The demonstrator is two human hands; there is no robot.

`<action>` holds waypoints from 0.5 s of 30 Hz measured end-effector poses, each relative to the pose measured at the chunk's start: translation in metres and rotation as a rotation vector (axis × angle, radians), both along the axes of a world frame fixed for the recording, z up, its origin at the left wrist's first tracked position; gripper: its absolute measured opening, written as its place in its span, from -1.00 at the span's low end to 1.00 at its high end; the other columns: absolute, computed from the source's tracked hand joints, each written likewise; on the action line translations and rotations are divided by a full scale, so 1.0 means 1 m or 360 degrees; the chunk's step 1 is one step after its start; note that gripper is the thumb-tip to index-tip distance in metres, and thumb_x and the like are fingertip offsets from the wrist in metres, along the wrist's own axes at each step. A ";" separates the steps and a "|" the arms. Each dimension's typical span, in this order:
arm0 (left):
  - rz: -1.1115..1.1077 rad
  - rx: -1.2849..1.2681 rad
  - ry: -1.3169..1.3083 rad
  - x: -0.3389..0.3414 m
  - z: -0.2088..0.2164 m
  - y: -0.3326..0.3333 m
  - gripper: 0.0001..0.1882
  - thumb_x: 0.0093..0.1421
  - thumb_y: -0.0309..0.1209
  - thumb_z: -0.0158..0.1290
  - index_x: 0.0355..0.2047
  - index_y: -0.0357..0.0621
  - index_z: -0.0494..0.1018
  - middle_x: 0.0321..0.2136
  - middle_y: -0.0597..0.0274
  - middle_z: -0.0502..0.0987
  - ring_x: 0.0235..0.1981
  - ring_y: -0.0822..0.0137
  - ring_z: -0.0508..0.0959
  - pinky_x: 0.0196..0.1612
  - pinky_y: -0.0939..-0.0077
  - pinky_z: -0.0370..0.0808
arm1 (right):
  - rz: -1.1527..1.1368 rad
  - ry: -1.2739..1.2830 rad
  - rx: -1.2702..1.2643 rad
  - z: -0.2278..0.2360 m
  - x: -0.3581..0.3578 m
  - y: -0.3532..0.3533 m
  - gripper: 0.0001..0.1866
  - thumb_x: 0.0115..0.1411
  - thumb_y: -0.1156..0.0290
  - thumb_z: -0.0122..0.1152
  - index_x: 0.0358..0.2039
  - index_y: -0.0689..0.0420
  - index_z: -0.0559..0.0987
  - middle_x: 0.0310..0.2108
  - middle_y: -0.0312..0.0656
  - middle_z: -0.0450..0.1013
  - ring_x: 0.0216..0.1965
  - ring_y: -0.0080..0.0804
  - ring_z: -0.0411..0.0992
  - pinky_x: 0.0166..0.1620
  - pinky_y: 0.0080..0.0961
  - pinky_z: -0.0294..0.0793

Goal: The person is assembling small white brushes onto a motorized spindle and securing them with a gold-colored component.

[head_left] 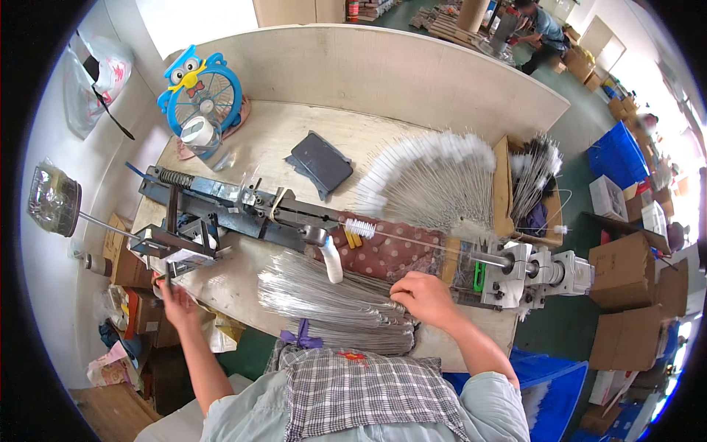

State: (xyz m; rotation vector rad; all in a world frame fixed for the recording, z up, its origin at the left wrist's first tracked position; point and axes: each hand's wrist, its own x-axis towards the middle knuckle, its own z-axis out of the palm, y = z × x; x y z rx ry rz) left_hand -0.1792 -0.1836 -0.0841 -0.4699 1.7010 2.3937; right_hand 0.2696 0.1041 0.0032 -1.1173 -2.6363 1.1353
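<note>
My right hand is closed in a pinch at the right ends of a thick bundle of thin silver wires; wire tips meet the fingers. My left hand is raised at the bench's left edge, its fingers around a small dark piece that I cannot make out, below a black metal frame. Between the hands runs a long bench machine. A white-bristled brush lies along it, its wire stem reaching right to a metal spindle. A white-handled crank hangs in front of the brush.
Finished white-tipped brushes fan out behind the machine beside a cardboard box of more. A dark phone-like slab and a blue fan stand farther back. A low partition bounds the table; a person works beyond.
</note>
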 end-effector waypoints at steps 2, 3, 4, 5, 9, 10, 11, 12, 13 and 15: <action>-0.0069 0.0071 -0.0060 -0.045 -0.018 -0.035 -0.63 0.07 -0.04 0.16 -0.29 -0.03 0.45 -0.44 0.46 0.50 -0.43 0.57 0.47 -0.46 0.75 0.34 | -0.0033 -0.0012 0.0018 0.004 -0.005 -0.002 -0.85 0.08 0.28 0.14 -0.41 0.04 0.60 -0.39 -0.25 0.46 -0.29 -0.21 0.46 -0.28 -0.29 0.43; -0.0029 0.0033 -0.0119 -0.052 -0.012 -0.032 -0.64 0.07 -0.05 0.16 -0.29 -0.02 0.45 -0.43 0.45 0.50 -0.42 0.57 0.48 -0.45 0.76 0.34 | -0.0082 -0.0011 0.0022 0.004 -0.007 -0.002 -0.84 0.08 0.27 0.14 -0.43 0.04 0.60 -0.39 -0.26 0.46 -0.28 -0.20 0.45 -0.27 -0.28 0.43; -0.0036 0.0100 -0.0121 -0.050 -0.017 -0.029 -0.64 0.08 -0.05 0.16 -0.29 -0.04 0.44 -0.41 0.40 0.52 -0.40 0.55 0.50 -0.42 0.72 0.39 | -0.0087 -0.0027 0.0025 0.003 -0.009 -0.003 -0.84 0.08 0.27 0.14 -0.43 0.04 0.60 -0.39 -0.26 0.46 -0.28 -0.20 0.45 -0.27 -0.28 0.43; -0.0042 0.0100 -0.0137 -0.041 -0.025 -0.023 -0.64 0.08 -0.05 0.16 -0.29 -0.04 0.44 -0.41 0.40 0.52 -0.40 0.55 0.50 -0.42 0.72 0.39 | -0.0033 -0.0112 0.0015 -0.002 -0.010 -0.006 -0.84 0.08 0.26 0.14 -0.44 0.04 0.60 -0.40 -0.25 0.46 -0.29 -0.20 0.45 -0.27 -0.28 0.43; -0.0084 0.0282 -0.0160 0.038 -0.029 0.026 -0.68 0.18 -0.15 0.04 -0.25 -0.15 0.38 -0.34 0.22 0.51 -0.25 0.29 0.53 -0.13 0.45 0.47 | -0.0044 -0.0154 0.0095 0.004 -0.008 0.003 -0.83 0.09 0.25 0.14 -0.43 0.05 0.60 -0.42 -0.23 0.46 -0.32 -0.18 0.46 -0.28 -0.28 0.43; -0.0206 0.0380 -0.0315 0.064 -0.020 0.041 -0.76 0.21 -0.26 -0.02 -0.25 -0.17 0.39 -0.32 0.20 0.51 -0.19 0.26 0.53 -0.07 0.37 0.48 | -0.0044 -0.0167 0.0078 0.008 -0.004 0.006 -0.83 0.09 0.25 0.14 -0.43 0.05 0.60 -0.42 -0.23 0.46 -0.32 -0.18 0.46 -0.28 -0.28 0.43; -0.0328 0.0486 -0.0469 0.089 -0.010 0.059 -0.83 0.24 -0.36 -0.07 -0.25 -0.19 0.41 -0.29 0.18 0.52 -0.13 0.22 0.52 -0.01 0.29 0.49 | -0.0075 -0.0123 0.0110 0.014 -0.001 0.011 -0.83 0.10 0.25 0.13 -0.43 0.05 0.59 -0.43 -0.22 0.46 -0.33 -0.18 0.46 -0.29 -0.27 0.43; -0.0540 0.0454 -0.0484 0.108 -0.011 0.071 -0.81 0.23 -0.36 -0.06 -0.23 -0.21 0.42 -0.27 0.16 0.53 -0.15 0.24 0.54 -0.03 0.30 0.49 | -0.0104 -0.0070 0.0143 0.016 0.001 0.012 -0.82 0.10 0.25 0.12 -0.42 0.05 0.59 -0.43 -0.22 0.47 -0.34 -0.17 0.46 -0.30 -0.27 0.44; -0.0754 0.0563 -0.0519 0.131 -0.002 0.090 -0.78 0.22 -0.36 -0.05 -0.21 -0.23 0.43 -0.27 0.15 0.54 -0.19 0.25 0.55 -0.04 0.32 0.50 | -0.0113 -0.0075 0.0137 0.014 0.003 0.012 -0.82 0.10 0.25 0.12 -0.42 0.05 0.59 -0.43 -0.22 0.47 -0.34 -0.17 0.46 -0.30 -0.27 0.44; -0.1078 0.0535 -0.0546 0.173 0.035 0.129 -0.69 0.20 -0.37 -0.02 -0.09 -0.26 0.34 -0.17 0.09 0.49 -0.10 0.24 0.50 0.01 0.29 0.45 | -0.0167 -0.0025 0.0161 0.010 0.007 0.012 -0.83 0.06 0.26 0.18 -0.43 0.08 0.60 -0.43 -0.22 0.48 -0.36 -0.20 0.46 -0.31 -0.35 0.42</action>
